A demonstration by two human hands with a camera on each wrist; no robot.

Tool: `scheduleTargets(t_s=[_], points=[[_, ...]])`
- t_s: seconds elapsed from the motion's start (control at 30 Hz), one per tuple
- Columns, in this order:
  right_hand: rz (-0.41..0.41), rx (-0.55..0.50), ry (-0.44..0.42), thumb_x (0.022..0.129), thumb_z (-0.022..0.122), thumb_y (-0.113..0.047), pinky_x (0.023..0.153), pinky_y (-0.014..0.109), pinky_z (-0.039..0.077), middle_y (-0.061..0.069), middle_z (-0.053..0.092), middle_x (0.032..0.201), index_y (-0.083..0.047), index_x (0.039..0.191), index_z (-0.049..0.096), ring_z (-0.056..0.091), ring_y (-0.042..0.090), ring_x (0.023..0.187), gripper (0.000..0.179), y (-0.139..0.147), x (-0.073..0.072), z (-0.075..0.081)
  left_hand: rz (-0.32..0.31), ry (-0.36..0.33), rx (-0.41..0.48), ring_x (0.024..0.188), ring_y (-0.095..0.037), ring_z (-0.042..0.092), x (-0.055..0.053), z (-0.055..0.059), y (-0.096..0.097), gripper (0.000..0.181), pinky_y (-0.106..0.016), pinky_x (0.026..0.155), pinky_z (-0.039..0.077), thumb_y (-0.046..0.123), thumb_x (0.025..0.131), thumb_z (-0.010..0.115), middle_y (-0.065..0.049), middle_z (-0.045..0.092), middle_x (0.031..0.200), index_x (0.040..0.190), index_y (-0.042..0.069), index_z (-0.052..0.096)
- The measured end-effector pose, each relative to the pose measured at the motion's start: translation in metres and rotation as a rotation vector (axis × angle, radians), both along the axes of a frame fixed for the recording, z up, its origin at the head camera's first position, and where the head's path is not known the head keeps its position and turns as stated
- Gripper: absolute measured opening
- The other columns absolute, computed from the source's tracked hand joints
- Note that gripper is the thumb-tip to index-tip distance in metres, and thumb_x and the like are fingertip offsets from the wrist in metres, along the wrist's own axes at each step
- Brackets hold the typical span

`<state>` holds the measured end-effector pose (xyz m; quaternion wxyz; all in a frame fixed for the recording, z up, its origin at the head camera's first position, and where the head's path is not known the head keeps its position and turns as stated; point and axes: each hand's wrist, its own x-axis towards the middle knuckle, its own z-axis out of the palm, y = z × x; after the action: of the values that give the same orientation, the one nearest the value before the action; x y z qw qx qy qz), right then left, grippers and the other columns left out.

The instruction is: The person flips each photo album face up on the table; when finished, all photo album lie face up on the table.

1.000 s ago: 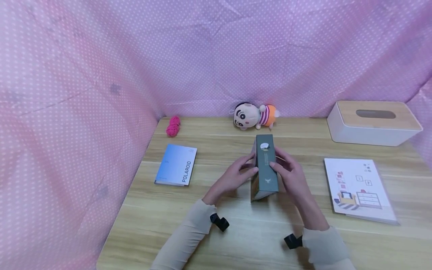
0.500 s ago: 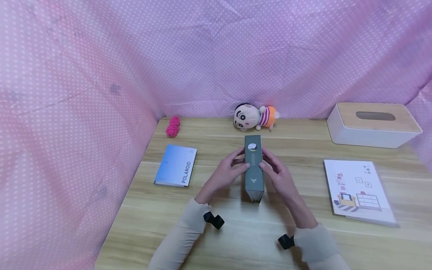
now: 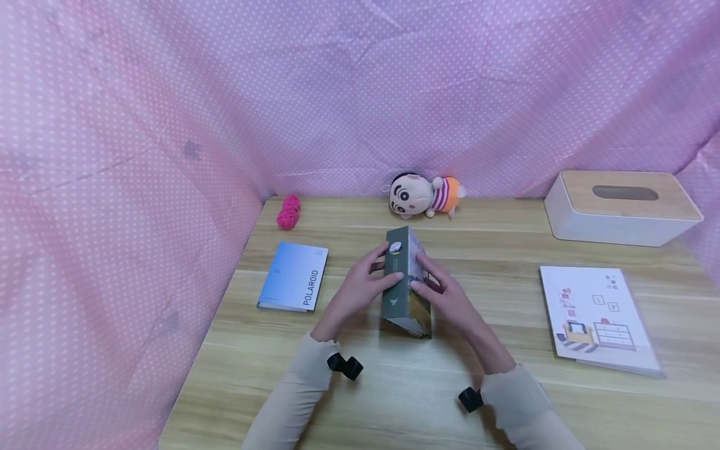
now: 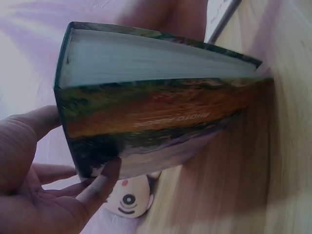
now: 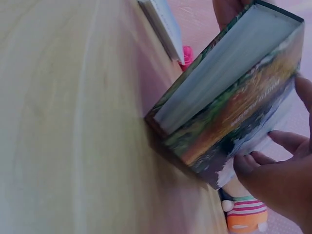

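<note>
A thick photo album (image 3: 419, 309) with a green spine and a painted landscape cover stands on its page edges at mid-table. Its spine faces up and leans left, and its right cover shows in the head view. On the left, my left hand (image 3: 360, 289) grips it, thumb on the spine and fingers down the far side. My right hand (image 3: 452, 305) holds the right cover with thumb and fingertips. White page edges show between the covers of the album (image 4: 161, 112) in the left wrist view. The right wrist view shows the album's lower edge (image 5: 156, 127) at the tabletop.
To the left lie a blue POLAROID album (image 3: 292, 275) and a pink yarn bundle (image 3: 289, 212). Behind is a plush doll (image 3: 424, 195) on its side. A white illustrated book (image 3: 602, 319) and a wood-topped tissue box (image 3: 624, 209) are at right. Pink dotted cloth (image 3: 360, 94) surrounds the table.
Both hands have moved left with the photo album. Its spine has swung from leaning right, through upright, to leaning left, so the right cover now shows instead of the left one.
</note>
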<state>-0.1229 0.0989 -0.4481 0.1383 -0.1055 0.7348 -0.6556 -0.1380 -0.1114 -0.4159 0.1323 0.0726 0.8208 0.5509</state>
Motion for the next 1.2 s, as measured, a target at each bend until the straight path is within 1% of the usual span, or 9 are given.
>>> scheduleTargets(t_s=[0.1, 0.23, 0.37, 0.5, 0.57, 0.7, 0.93, 1.0, 1.2], points=[[0.04, 0.095, -0.031, 0.092, 0.06, -0.041, 0.114, 0.057, 0.021, 0.01, 0.008, 0.161, -0.032, 0.151, 0.028, 0.014, 0.039, 0.145, 0.067, -0.002, -0.001, -0.005, 0.0, 0.01, -0.087, 0.129, -0.025, 0.048, 0.0, 0.0, -0.008, 0.074, -0.041, 0.097, 0.05, 0.055, 0.084, 0.066, 0.0, 0.036, 0.152, 0.148, 0.035, 0.033], [0.071, 0.217, -0.038, 0.088, 0.061, -0.05, 0.113, 0.061, 0.017, 0.01, 0.005, 0.161, -0.034, 0.151, 0.024, 0.008, 0.043, 0.145, 0.075, -0.004, -0.001, -0.01, -0.012, 0.015, -0.143, 0.13, -0.027, 0.048, -0.001, -0.001, -0.019, 0.069, -0.042, 0.099, 0.048, 0.054, 0.086, 0.064, -0.001, 0.036, 0.152, 0.146, 0.036, 0.036], [0.092, 0.34, 0.004, 0.086, 0.062, -0.055, 0.111, 0.066, 0.015, 0.009, 0.008, 0.161, -0.032, 0.152, 0.023, 0.006, 0.042, 0.146, 0.08, -0.006, -0.002, -0.013, -0.017, 0.006, -0.164, 0.13, -0.027, 0.048, -0.002, -0.001, -0.029, 0.065, -0.046, 0.103, 0.044, 0.05, 0.087, 0.064, -0.001, 0.039, 0.151, 0.145, 0.035, 0.039], [0.09, 0.425, 0.031, 0.086, 0.064, -0.052, 0.111, 0.067, 0.017, 0.011, 0.011, 0.16, -0.026, 0.152, 0.024, 0.009, 0.041, 0.146, 0.082, -0.008, -0.002, -0.015, -0.035, 0.0, -0.168, 0.128, -0.029, 0.05, -0.004, -0.005, -0.036, 0.063, -0.046, 0.105, 0.042, 0.042, 0.09, 0.063, -0.004, 0.041, 0.15, 0.146, 0.028, 0.039], [0.091, 0.464, 0.041, 0.086, 0.065, -0.049, 0.111, 0.066, 0.018, 0.011, 0.011, 0.16, -0.024, 0.153, 0.025, 0.01, 0.041, 0.145, 0.082, -0.008, -0.002, -0.015, -0.04, -0.019, -0.149, 0.128, -0.03, 0.05, -0.006, -0.007, -0.038, 0.061, -0.046, 0.105, 0.043, 0.037, 0.092, 0.063, -0.006, 0.042, 0.149, 0.147, 0.024, 0.039], [0.091, 0.526, 0.071, 0.088, 0.066, -0.043, 0.112, 0.064, 0.02, 0.014, 0.011, 0.16, -0.02, 0.152, 0.028, 0.013, 0.042, 0.145, 0.078, -0.01, -0.003, -0.016, -0.035, -0.062, -0.134, 0.128, -0.03, 0.05, -0.007, -0.015, -0.042, 0.06, -0.045, 0.105, 0.043, 0.031, 0.093, 0.063, -0.007, 0.043, 0.148, 0.147, 0.021, 0.039], [0.083, 0.577, 0.088, 0.088, 0.068, -0.034, 0.111, 0.062, 0.022, 0.015, 0.007, 0.16, -0.015, 0.149, 0.033, 0.013, 0.043, 0.144, 0.074, -0.013, -0.001, -0.016, -0.058, -0.093, -0.111, 0.127, -0.025, 0.051, -0.01, -0.031, -0.045, 0.061, -0.041, 0.106, 0.042, 0.024, 0.094, 0.061, -0.009, 0.049, 0.143, 0.148, 0.016, 0.035], [0.079, 0.578, 0.084, 0.088, 0.068, -0.033, 0.111, 0.062, 0.024, 0.014, 0.005, 0.16, -0.015, 0.15, 0.033, 0.013, 0.044, 0.144, 0.073, -0.013, -0.001, -0.015, -0.06, -0.102, -0.099, 0.126, -0.024, 0.052, -0.011, -0.033, -0.045, 0.061, -0.04, 0.105, 0.043, 0.021, 0.094, 0.061, -0.009, 0.05, 0.142, 0.148, 0.014, 0.034], [0.078, 0.583, 0.099, 0.088, 0.068, -0.032, 0.111, 0.061, 0.024, 0.016, 0.006, 0.16, -0.014, 0.15, 0.032, 0.015, 0.044, 0.143, 0.075, -0.011, -0.002, -0.015, -0.061, -0.101, -0.125, 0.127, -0.024, 0.052, -0.012, -0.032, -0.047, 0.061, -0.039, 0.105, 0.043, 0.021, 0.095, 0.06, -0.009, 0.05, 0.142, 0.149, 0.013, 0.033]])
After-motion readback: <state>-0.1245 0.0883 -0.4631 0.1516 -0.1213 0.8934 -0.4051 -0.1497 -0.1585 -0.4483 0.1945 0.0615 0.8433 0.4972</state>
